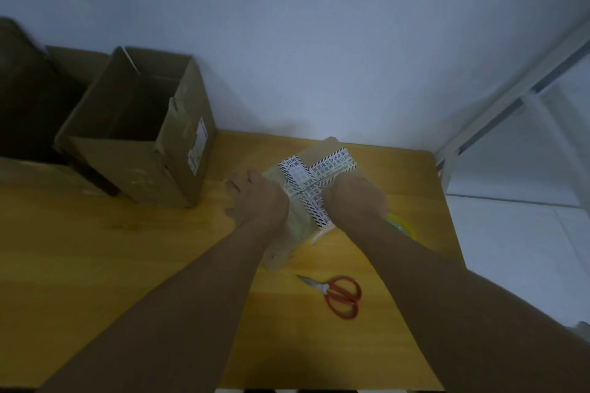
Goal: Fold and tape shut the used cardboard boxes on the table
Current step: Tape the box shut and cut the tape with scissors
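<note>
A small cardboard box [301, 220] with black-and-white printed tape crossed over its top lies in the middle of the wooden table [127, 249]. My left hand [255, 198] rests on the box's left side, fingers spread over its edge. My right hand [354, 198] presses down on the box's right side, fingers curled and hidden. A yellow-green tape roll [400, 223] peeks out just behind my right wrist. Red-handled scissors [338, 295] lie on the table in front of the box.
A large open cardboard box [143, 137] stands at the back left of the table, with darker boxes [35, 96] behind and beside it. A white wall is behind the table. A white metal frame [510, 99] and pale floor lie to the right.
</note>
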